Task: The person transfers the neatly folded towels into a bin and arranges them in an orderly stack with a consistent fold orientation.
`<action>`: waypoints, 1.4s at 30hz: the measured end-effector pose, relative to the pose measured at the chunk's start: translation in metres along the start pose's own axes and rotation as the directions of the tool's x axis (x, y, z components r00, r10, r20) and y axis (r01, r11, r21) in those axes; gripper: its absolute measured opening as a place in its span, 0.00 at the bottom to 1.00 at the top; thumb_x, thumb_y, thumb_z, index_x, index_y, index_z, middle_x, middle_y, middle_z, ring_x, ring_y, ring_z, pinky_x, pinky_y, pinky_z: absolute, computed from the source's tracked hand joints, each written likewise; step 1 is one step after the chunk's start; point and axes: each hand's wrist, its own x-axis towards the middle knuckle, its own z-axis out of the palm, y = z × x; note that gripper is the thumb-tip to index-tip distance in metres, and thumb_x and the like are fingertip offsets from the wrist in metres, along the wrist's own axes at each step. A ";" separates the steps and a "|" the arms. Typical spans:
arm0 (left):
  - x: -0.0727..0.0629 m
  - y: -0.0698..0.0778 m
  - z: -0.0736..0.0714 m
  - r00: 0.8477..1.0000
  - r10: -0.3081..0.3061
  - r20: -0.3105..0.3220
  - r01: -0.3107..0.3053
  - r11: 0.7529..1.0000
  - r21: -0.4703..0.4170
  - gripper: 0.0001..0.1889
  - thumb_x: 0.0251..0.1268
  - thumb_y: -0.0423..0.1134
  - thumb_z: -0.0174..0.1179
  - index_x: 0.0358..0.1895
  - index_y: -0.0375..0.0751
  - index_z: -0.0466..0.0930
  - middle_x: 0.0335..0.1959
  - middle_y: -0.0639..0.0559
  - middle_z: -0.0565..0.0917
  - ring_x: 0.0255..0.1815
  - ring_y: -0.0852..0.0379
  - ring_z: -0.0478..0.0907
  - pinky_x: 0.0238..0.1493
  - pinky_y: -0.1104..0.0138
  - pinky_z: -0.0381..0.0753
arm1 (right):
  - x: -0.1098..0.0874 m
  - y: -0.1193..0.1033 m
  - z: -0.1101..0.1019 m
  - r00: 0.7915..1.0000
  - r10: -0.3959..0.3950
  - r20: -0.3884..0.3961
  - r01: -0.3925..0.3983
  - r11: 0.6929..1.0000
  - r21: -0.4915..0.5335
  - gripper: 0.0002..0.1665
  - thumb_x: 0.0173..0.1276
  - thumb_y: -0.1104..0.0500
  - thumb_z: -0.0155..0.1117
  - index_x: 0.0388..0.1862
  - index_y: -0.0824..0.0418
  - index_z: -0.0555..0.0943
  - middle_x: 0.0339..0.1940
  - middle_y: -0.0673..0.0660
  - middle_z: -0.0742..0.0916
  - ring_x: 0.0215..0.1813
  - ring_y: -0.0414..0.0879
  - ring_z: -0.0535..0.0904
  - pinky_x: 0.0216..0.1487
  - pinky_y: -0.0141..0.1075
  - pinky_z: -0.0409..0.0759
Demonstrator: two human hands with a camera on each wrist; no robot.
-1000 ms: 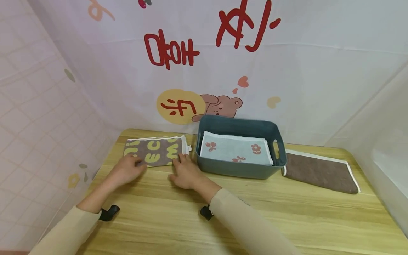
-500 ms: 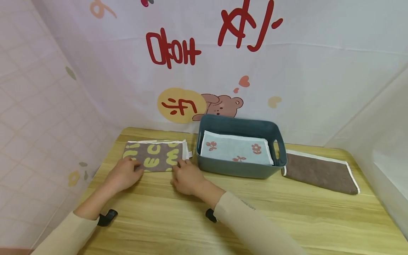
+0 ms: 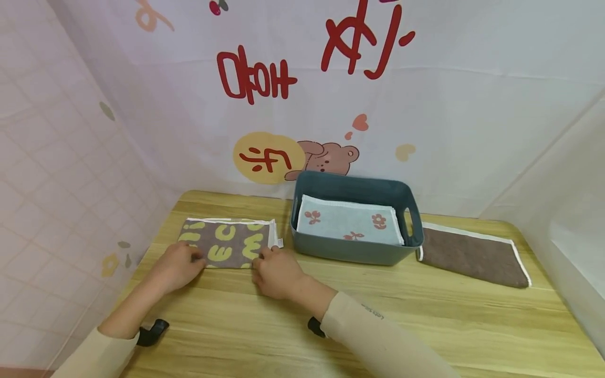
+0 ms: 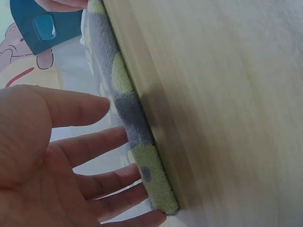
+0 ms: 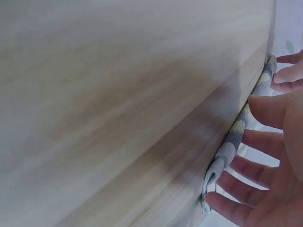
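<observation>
A folded grey-brown towel (image 3: 231,244) with yellow-green letters and white edging lies flat at the left of the table. My left hand (image 3: 177,268) rests its fingertips on the towel's left part; in the left wrist view its fingers (image 4: 99,146) are spread and nearly straight over the cloth, thumb apart from them. On the right part of the towel, beside its white tag, my right hand (image 3: 279,273) touches down with its fingertips. The right wrist view shows those fingers (image 5: 253,170) loosely extended along the folded front edge, with nothing pinched.
A blue-green plastic basket (image 3: 354,252) stands right of the towel, holding a folded light-blue towel (image 3: 347,223) with pink flowers. Farther right lies a folded brown towel (image 3: 475,257) with white trim. A printed white wall cloth (image 3: 449,131) hangs behind the wooden table (image 3: 425,315).
Both hands have drawn the lettered towel toward the near side of the table, so it lies lower in the head view. The basket and brown towel have stayed put.
</observation>
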 end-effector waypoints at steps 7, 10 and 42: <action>-0.005 -0.001 -0.003 0.999 -0.008 0.032 0.008 1.000 0.024 0.13 0.69 0.36 0.65 0.47 0.27 0.88 0.48 0.29 0.83 0.54 0.25 0.79 0.55 0.37 0.78 | -0.005 -0.002 -0.001 1.000 -0.029 0.008 0.029 0.999 0.045 0.14 0.76 0.46 0.65 0.52 0.50 0.89 0.43 0.50 0.85 0.42 0.46 0.80 0.38 0.38 0.79; -0.009 -0.001 -0.005 0.999 -0.017 0.043 0.016 1.000 0.019 0.10 0.67 0.35 0.67 0.44 0.30 0.89 0.46 0.31 0.84 0.52 0.26 0.80 0.53 0.38 0.79 | -0.007 -0.004 -0.001 0.999 -0.035 0.005 0.035 0.997 0.065 0.12 0.76 0.48 0.65 0.49 0.50 0.90 0.41 0.50 0.85 0.40 0.46 0.79 0.40 0.36 0.79; 0.008 -0.036 -0.018 0.968 -0.245 0.057 0.252 0.949 -0.192 0.46 0.66 0.44 0.71 0.68 0.07 0.57 0.64 0.11 0.68 0.62 0.18 0.70 0.58 0.35 0.75 | 0.018 -0.009 0.007 0.798 0.596 0.091 -0.543 0.646 0.536 0.40 0.61 0.45 0.82 0.57 0.73 0.78 0.44 0.62 0.82 0.50 0.58 0.79 0.50 0.49 0.81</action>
